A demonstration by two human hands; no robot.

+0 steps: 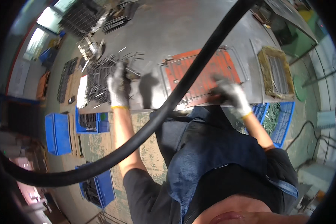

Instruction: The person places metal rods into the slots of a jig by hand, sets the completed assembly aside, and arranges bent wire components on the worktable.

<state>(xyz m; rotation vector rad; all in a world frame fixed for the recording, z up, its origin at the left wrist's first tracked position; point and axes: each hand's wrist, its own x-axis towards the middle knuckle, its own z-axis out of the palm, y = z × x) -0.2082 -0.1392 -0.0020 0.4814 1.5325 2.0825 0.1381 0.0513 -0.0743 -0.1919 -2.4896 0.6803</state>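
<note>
My left hand (119,89), in a white glove with dark fingertips, is at the right side of a heap of short dark metal rods (98,80). Its fingers are curled among the rod ends, and what lies in them cannot be made out. A flat orange-red plate (198,71) with raised strips lies on the table in front of me. Thin bent metal rods (238,61) run along its side edges. My right hand (230,93), gloved alike, is over the plate's near right corner. Motion smears its fingers, so their grip is unclear.
A thick black hose (153,125) cuts across the view. On the grey metal table (156,30), a yellowish box (272,71) of long strips stands at the right. Wire racks (82,16) lie far left. Blue crates (58,134) stand below the table; one at right (283,121) holds green pieces.
</note>
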